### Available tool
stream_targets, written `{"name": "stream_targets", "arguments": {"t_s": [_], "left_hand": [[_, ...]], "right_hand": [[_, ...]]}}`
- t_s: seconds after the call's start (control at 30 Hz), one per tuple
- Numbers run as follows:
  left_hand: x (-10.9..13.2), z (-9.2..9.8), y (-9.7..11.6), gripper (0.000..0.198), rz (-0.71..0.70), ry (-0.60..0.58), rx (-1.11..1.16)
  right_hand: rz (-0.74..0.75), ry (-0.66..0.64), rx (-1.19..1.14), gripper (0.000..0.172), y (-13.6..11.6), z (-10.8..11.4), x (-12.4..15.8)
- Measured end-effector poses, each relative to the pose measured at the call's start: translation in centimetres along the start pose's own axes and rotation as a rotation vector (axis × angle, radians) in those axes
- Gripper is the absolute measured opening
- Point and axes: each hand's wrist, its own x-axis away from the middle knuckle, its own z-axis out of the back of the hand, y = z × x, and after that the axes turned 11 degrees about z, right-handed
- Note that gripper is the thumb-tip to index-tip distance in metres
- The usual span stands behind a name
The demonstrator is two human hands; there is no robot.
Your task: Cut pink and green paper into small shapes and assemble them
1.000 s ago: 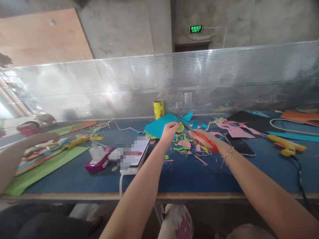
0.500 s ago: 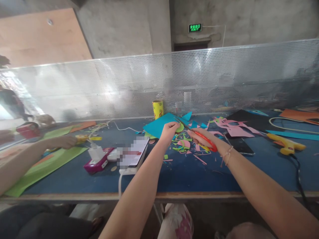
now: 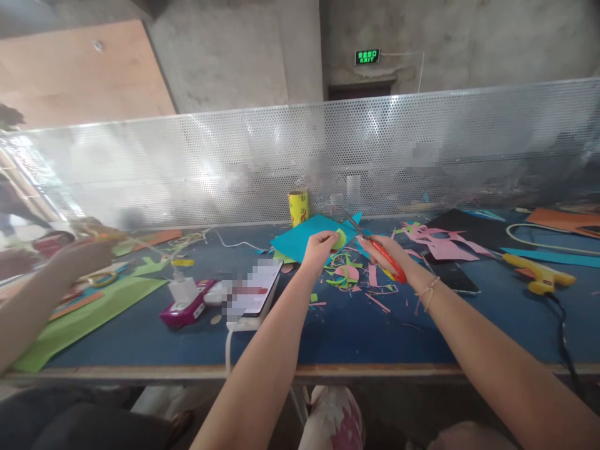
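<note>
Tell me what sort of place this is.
Probably a shared craft workshop: paper scraps litter the blue bench, a glue gun lies nearby, the right hand holds scissors, the left hand a green disc.

craft workshop: paper scraps (image 3: 349,275), glue gun (image 3: 539,273), bench (image 3: 356,325)

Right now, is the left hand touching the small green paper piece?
Touching. The head view shows the left hand pinching the green paper piece by its edge.

1 head-worn camera, facing forward and down, left hand (image 3: 319,245) and right hand (image 3: 385,253) near, table (image 3: 356,331) below.
</note>
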Motion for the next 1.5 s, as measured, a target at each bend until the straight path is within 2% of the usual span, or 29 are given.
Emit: {"name": "stream_targets", "arguments": {"t_s": [0.1,0.27,0.37,0.5,0.77,0.87,0.97,1.07,1.23,1.5], "left_hand": [[0.3,-0.2,-0.2,0.026,0.011,0.062,-0.003],[0.8,-0.8,-0.5,0.025,0.06,0.086,0.102],[0.8,-1.2,-0.7,0.026,0.097,0.045,0.163],[0.7,-1.8,-1.1,0.026,0.102,-0.027,0.191],[0.9,-2.4,-2.1,0.028,0.072,-0.036,0.13],[1.0,-2.4,-2.0,0.025,0.045,-0.004,0.095],[1.0,-2.5,-1.8,0.018,-0.005,0.04,-0.033],[1.2,-2.7,-1.7,0.016,-0.031,-0.005,-0.104],[1.5,-3.2,-1.7,0.03,-0.068,-0.078,-0.089],[1.5,-2.9,-1.6,0.02,0.083,-0.039,0.11]], "right_hand": [[-0.006,0.048,-0.079,0.037,0.4,0.0,0.0],[-0.055,0.162,-0.29,0.027,0.7,-1.1,-0.5],[-0.038,0.245,-0.407,0.027,0.7,-1.8,-1.0],[-0.015,0.283,-0.436,0.03,0.7,-2.0,-1.2],[-0.099,0.299,-0.487,0.036,0.9,-1.7,-1.2],[-0.114,0.3,-0.536,0.038,0.9,-1.6,-1.3],[-0.122,0.308,-0.533,0.038,1.0,-1.5,-1.3],[-0.111,0.324,-0.498,0.038,1.0,-1.3,-1.2],[-0.037,0.322,-0.47,0.038,0.9,-1.1,-1.2],[-0.066,0.227,-0.384,0.034,0.0,-0.8,-0.8]]}}
